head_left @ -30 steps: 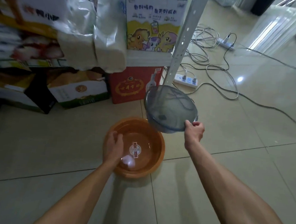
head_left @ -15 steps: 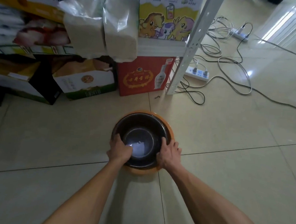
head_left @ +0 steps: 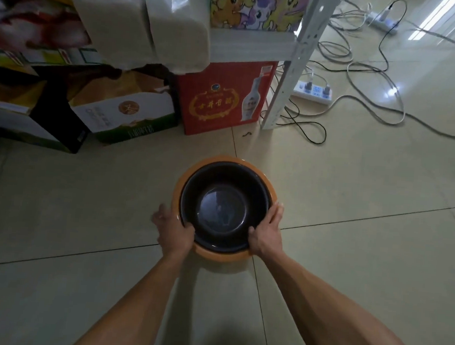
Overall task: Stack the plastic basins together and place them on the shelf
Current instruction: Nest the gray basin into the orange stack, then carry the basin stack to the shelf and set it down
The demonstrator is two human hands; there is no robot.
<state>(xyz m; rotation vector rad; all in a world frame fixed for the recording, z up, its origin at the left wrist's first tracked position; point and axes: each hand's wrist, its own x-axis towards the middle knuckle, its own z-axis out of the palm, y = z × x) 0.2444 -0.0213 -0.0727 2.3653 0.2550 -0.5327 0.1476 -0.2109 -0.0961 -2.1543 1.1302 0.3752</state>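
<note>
On the tiled floor just short of the shelf [head_left: 289,77], the dark basin [head_left: 225,207] sits nested inside the orange basin [head_left: 184,180]. The left hand [head_left: 175,229] clasps the rim at about eight o'clock, the right hand [head_left: 266,234] at four, both closed around the stacked edges. They look light, thin plastic, likely springy and a little slick, so the rolled rim seems the safest hold. The shelf board lies at twelve o'clock, already crowded with a cartoon box [head_left: 256,7] and sacks [head_left: 156,19].

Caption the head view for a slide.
Both hands, left and right, grip the dark basin nested inside the orange basin before the shelf.
</note>
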